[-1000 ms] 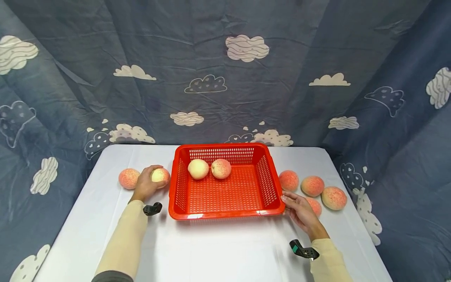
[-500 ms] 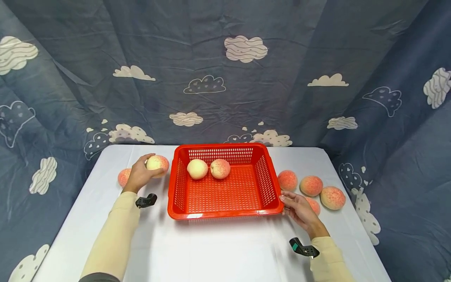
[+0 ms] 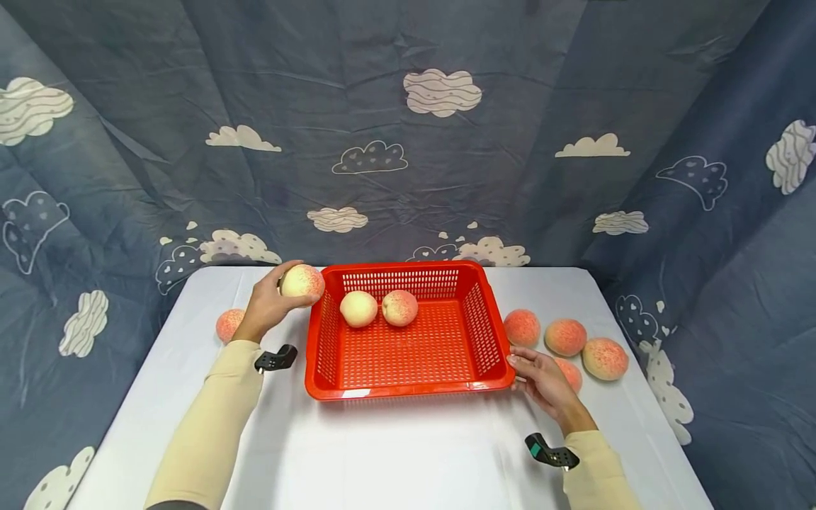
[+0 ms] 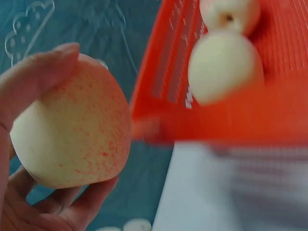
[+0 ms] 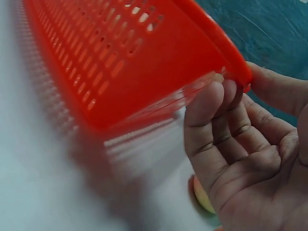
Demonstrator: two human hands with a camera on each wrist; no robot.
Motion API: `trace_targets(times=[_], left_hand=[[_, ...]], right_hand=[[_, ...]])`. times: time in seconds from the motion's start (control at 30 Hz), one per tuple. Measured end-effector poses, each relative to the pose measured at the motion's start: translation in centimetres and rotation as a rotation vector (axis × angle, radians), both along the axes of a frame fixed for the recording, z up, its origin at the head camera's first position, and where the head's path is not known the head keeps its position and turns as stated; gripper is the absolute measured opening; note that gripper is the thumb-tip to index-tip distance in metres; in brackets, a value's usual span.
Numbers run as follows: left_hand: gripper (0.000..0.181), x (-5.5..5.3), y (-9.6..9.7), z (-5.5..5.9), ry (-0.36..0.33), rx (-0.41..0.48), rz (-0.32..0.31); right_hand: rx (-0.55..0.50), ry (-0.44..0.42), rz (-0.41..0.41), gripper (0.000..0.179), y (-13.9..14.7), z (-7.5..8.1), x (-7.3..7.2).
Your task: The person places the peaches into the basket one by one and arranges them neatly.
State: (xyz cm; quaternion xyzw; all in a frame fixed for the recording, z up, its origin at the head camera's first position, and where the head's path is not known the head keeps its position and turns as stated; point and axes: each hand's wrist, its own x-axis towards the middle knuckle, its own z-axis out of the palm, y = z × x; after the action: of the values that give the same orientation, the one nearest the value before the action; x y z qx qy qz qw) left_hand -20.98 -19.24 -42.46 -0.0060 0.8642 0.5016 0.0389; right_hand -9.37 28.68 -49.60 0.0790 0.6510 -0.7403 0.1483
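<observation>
My left hand [image 3: 269, 301] grips a pale yellow peach with red speckles [image 3: 302, 282], raised beside the left rim of a red plastic basket [image 3: 408, 387]. In the left wrist view the thumb lies over the top of this peach [image 4: 77, 130] and the fingers curl beneath it. Two more peaches, one pale [image 3: 359, 309] and one pinker [image 3: 400, 308], sit inside the basket toward its back left. At the basket's near right corner, my right hand [image 3: 545, 382] pinches the rim, thumb above and curled fingers under it, as the right wrist view shows.
Right of the basket on the white table [image 3: 408, 453] lie several peaches [image 3: 566, 337], one partly hidden behind the right hand. Another peach [image 3: 229, 325] lies at the left, partly covered by the left hand. A dark cloud-print curtain [image 3: 382, 106] hangs behind the table.
My left hand has lifted the peach off the table, then carried it up and right to the basket's left rim. The right hand has stayed at the basket's corner.
</observation>
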Motion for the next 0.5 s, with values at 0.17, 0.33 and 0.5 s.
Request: trace_targets(times=[0.17,0.33,0.5], left_hand=[[0.08,-0.5,2.3,1.0,0.055,-0.015,-0.028],[0.08,-0.8,4.5,1.8,0.092,-0.026,-0.074],[0.081,-1.2,6.7,2.5,0.133,-0.072,-0.138]], right_hand=[[0.019,0.024,-0.026,0.047,-0.2,-0.2,0.1],[0.033,0.021,-0.03,0.049,-0.2,-0.3,0.1],[0.041,0.03,-0.016,0.052,-0.1,-0.4,0.1]])
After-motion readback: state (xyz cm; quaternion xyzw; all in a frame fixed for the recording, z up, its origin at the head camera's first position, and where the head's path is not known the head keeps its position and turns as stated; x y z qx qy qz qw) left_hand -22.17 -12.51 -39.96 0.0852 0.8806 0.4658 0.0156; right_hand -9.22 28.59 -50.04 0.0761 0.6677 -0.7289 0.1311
